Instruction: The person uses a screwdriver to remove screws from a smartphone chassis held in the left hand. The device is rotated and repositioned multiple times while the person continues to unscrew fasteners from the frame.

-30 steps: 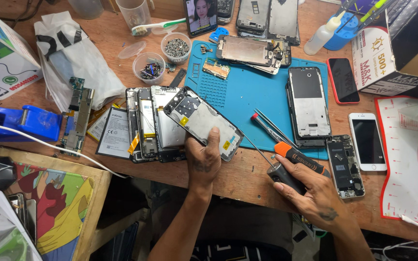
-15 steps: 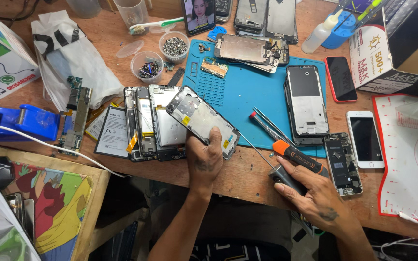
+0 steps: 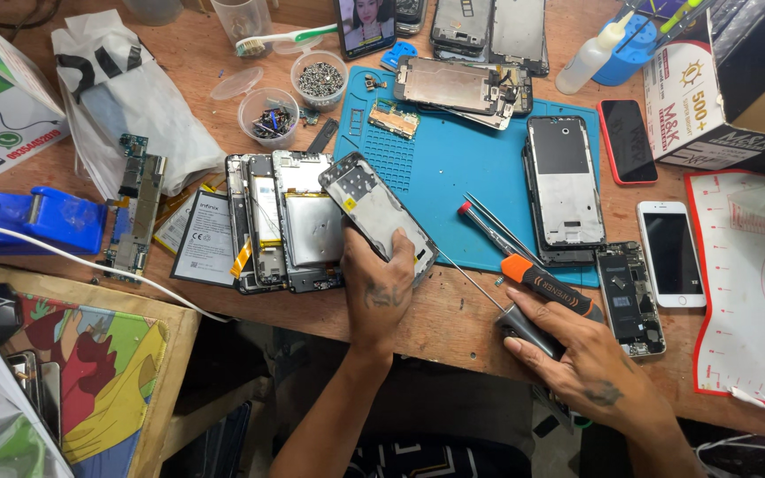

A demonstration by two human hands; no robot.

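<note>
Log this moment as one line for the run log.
left hand: holds opened phone | right hand: grips dark-handled screwdriver | orange-handled screwdriver beside, on blue mat

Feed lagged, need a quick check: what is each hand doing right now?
Left hand: closed on the lower end of the opened phone frame.
Right hand: fingers closed on the dark-handled screwdriver at the table edge.

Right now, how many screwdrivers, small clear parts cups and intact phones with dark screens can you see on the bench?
Screwdrivers: 3, dark-handled under the right hand, orange-handled, red-handled
Clear parts cups: 2
Intact dark-screen phones: 2, red-cased, white
Total: 7
</note>
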